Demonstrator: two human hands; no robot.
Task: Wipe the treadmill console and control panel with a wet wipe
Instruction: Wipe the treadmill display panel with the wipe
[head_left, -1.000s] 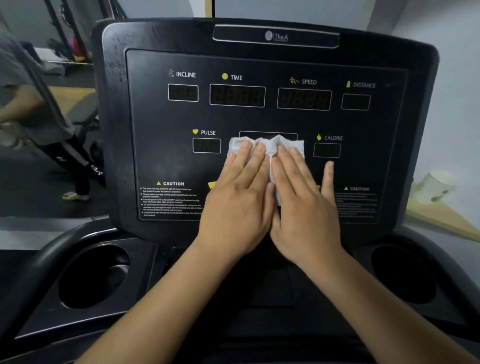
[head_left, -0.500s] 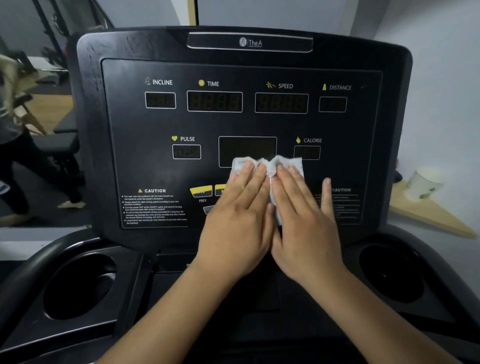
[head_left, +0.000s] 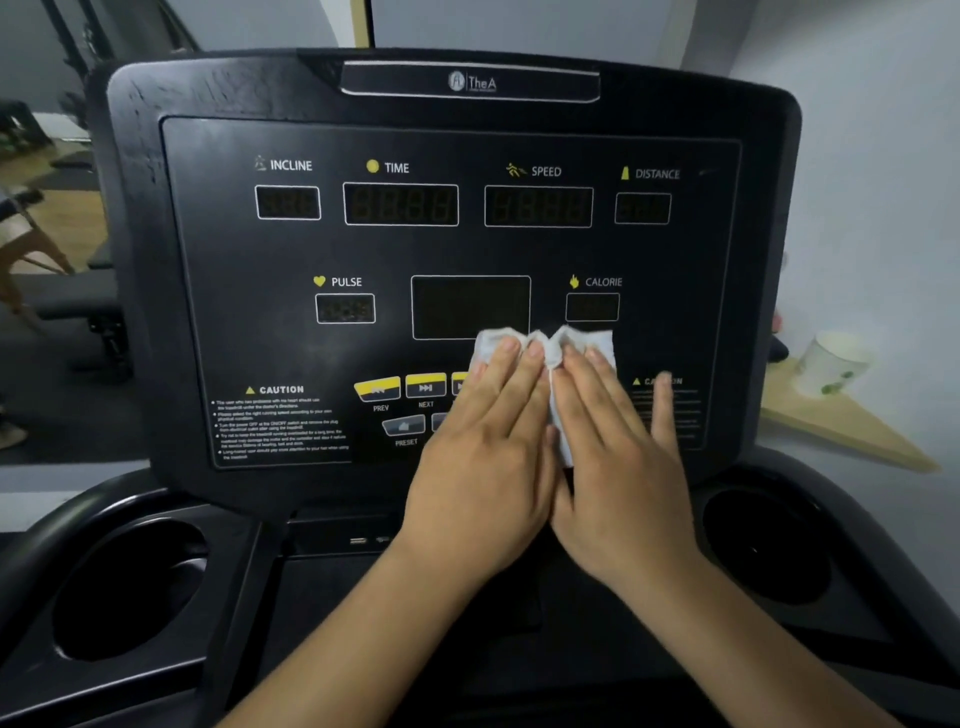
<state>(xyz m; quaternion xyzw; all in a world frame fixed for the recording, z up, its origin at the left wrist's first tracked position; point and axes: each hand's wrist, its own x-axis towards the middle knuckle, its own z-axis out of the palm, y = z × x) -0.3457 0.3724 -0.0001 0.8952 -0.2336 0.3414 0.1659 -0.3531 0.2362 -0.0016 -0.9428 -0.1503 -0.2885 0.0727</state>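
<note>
Left hand (head_left: 483, 467), right hand (head_left: 623, 467) press wipe (head_left: 587, 340) — cup holders (head_left: 156, 571) flank console (head_left: 234, 312).

**Wipe dragged down and to the right**

My left hand (head_left: 488, 467) and right hand (head_left: 618, 467) have pulled the wet wipe (head_left: 545, 345) down off the centre display (head_left: 470, 306), leaving only its lower right corner covered. The PREV button (head_left: 377, 388), NEXT button (head_left: 426, 385) and PRESET button (head_left: 404, 426) have come into view. My right little finger now crosses the right CAUTION label (head_left: 680, 415).

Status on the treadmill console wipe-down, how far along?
Mid-job. Done: unclear; streaks on the console frame hint it was wiped. In hand: left hand and right hand press the wipe flat below the centre screen. Left: likely the cup holders.
</note>
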